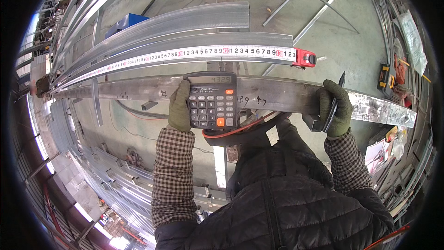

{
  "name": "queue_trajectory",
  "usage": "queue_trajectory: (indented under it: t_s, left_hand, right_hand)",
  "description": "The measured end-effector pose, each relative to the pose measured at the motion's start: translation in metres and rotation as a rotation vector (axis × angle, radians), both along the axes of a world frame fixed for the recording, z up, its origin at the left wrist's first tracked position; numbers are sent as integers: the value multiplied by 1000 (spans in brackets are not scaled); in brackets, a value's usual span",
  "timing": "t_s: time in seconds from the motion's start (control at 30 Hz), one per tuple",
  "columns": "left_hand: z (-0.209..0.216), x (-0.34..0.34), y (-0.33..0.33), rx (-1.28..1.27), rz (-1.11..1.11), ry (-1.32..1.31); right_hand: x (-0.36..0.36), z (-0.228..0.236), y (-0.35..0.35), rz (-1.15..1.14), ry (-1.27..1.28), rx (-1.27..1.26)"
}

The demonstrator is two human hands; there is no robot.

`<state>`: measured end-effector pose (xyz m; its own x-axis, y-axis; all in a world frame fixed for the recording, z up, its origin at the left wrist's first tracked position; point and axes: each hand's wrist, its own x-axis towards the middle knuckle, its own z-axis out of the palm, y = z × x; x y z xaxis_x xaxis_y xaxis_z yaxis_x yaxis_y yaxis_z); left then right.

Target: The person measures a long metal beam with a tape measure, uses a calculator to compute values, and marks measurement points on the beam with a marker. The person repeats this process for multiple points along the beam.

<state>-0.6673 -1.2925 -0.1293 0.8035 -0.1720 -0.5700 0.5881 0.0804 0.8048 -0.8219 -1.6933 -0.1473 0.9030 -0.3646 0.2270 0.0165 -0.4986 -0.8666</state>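
My left hand (179, 107), in a green knit glove, grips the left edge of a black desk calculator (212, 102) with grey, black and orange keys. The calculator lies over a long grey metal bar (282, 93) with dark handwritten marks. Over the right part of that bar is my gloved right hand (338, 106), its fingers closed round a slim dark pen (331, 115). Beyond the bar, a red tape measure (304, 58) sits at the end of a metal profile (261, 39), its white blade (203, 53) pulled out far to the left.
Another wide metal profile (203, 18) lies farther off, near a blue box (126, 24). Thin metal strips (319, 14) rest on the floor. A yellow-and-black tool case (385, 78) stands at the right. Stacked metal profiles (125, 190) fill the lower left. An orange cable (231, 133) loops below the calculator.
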Motion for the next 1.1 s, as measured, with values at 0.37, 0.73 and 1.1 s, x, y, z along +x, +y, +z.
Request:
queue_trajectory:
  t_s: [0.37,0.73,1.1]
  left_hand:
    - [3,-2,-3,-14,59,7]
    - [0,0,2,21,0,-8]
    - [10,-1,-11,-24,59,-34]
  right_hand:
    - [-2,-6,-2,6,-17,24]
    - [-2,-1,0,28,-11,78]
    - [0,11,3,46,89,172]
